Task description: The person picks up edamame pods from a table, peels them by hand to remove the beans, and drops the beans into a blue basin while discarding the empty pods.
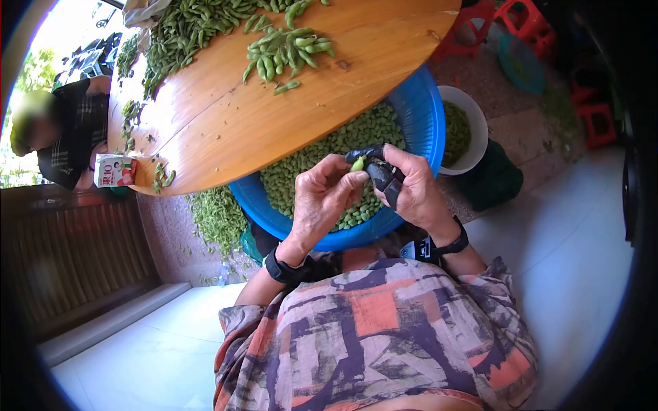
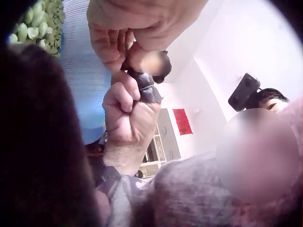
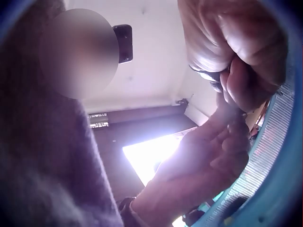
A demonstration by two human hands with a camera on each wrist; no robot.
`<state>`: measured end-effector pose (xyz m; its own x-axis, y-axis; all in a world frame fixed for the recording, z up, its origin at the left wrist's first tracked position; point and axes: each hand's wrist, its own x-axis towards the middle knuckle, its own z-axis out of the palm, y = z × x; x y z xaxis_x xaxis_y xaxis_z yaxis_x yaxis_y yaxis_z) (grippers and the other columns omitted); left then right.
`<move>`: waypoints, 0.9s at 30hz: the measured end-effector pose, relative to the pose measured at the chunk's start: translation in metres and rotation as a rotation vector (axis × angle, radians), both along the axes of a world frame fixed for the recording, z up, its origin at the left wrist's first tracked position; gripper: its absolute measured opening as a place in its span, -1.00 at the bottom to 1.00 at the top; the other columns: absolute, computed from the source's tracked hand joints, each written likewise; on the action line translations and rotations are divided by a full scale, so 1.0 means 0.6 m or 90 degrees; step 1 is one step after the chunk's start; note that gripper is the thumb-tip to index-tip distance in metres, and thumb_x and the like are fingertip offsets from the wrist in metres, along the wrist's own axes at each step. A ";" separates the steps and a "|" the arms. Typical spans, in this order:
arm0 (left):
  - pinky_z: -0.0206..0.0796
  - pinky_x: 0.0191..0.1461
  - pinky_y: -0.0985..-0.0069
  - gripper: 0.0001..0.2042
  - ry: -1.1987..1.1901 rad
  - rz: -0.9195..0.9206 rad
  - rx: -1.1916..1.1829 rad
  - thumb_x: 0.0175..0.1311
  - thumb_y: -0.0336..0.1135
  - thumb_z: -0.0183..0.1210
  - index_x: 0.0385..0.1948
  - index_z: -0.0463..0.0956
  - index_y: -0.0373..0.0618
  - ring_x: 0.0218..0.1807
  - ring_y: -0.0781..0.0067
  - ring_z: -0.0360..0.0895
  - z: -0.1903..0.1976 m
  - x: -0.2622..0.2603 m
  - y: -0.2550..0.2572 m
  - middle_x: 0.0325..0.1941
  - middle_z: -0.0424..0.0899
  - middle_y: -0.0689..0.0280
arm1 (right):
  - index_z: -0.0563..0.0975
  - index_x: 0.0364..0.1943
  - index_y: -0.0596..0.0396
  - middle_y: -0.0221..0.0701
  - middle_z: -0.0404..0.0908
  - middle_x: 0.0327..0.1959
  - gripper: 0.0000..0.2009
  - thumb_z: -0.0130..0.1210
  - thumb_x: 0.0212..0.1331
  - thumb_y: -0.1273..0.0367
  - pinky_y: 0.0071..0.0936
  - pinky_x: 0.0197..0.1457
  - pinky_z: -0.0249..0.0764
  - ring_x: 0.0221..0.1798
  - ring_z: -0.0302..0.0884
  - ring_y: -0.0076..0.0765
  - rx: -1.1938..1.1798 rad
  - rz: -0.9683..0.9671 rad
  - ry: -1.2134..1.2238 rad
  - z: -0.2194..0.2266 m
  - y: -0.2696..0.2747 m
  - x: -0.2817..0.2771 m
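A small green edamame pod [image 1: 358, 164] is pinched between both hands over a blue basin [image 1: 430, 116]. My left hand [image 1: 319, 198] holds it with thumb and fingertips from the left. My right hand [image 1: 419, 188], with black tape around its thumb and a finger, grips the pod's other side. Shelled green beans [image 1: 295, 185] fill much of the basin below. In the left wrist view, the left hand [image 2: 147, 23] meets the taped right hand [image 2: 130, 111] at the fingertips. Curled fingers of the right hand [image 3: 236, 42] hide the pod in the right wrist view.
A wooden table [image 1: 274, 130] overhangs the basin, bearing a heap of pods [image 1: 185, 41], a smaller pile [image 1: 288, 51] and a carton [image 1: 115, 171]. At the right stand a white bucket [image 1: 480, 130] and red stools [image 1: 528, 27]. Empty pods [image 1: 218, 222] lie on the floor. Another person [image 1: 75, 130] is at the left.
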<state>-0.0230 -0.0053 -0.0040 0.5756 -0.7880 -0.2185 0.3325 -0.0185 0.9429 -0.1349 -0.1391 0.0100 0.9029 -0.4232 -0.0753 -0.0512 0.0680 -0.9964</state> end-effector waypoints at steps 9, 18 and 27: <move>0.34 -0.50 0.67 -0.81 -0.148 -0.093 0.104 0.38 -0.33 0.15 -0.40 0.59 -0.25 -0.57 0.72 0.48 0.003 0.030 0.003 -0.62 0.58 0.40 | 0.54 -0.24 0.25 -0.31 0.48 -0.44 -0.78 -0.06 0.02 0.61 -0.50 -0.28 0.37 -0.39 0.44 -0.41 -0.145 -0.042 -0.044 -0.012 0.006 0.003; 0.15 -0.57 0.72 -0.85 -0.178 -0.071 0.070 0.33 -0.37 0.20 -0.43 0.59 -0.23 -0.64 0.75 0.36 0.020 0.013 0.007 -0.65 0.54 0.41 | 0.57 0.03 0.16 -0.58 0.46 -0.48 -0.71 0.13 0.29 0.35 -0.73 -0.47 0.27 -0.49 0.33 -0.82 0.103 0.017 -0.018 0.004 -0.002 0.004; 0.05 -0.62 0.72 -0.75 -0.062 -0.089 0.074 0.35 -0.27 0.17 -0.53 0.54 -0.17 -0.69 0.76 0.28 0.013 0.014 0.011 -0.73 0.43 0.47 | 0.59 -0.01 0.16 -0.59 0.42 -0.44 -0.76 0.02 0.29 0.49 -0.73 -0.56 0.23 -0.56 0.33 -0.78 0.111 -0.017 -0.089 -0.012 0.011 0.009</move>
<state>-0.0146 0.0011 0.0039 0.4857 -0.8339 -0.2622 0.2272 -0.1692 0.9590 -0.1293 -0.1323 0.0028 0.8980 -0.4393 -0.0246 0.0905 0.2391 -0.9668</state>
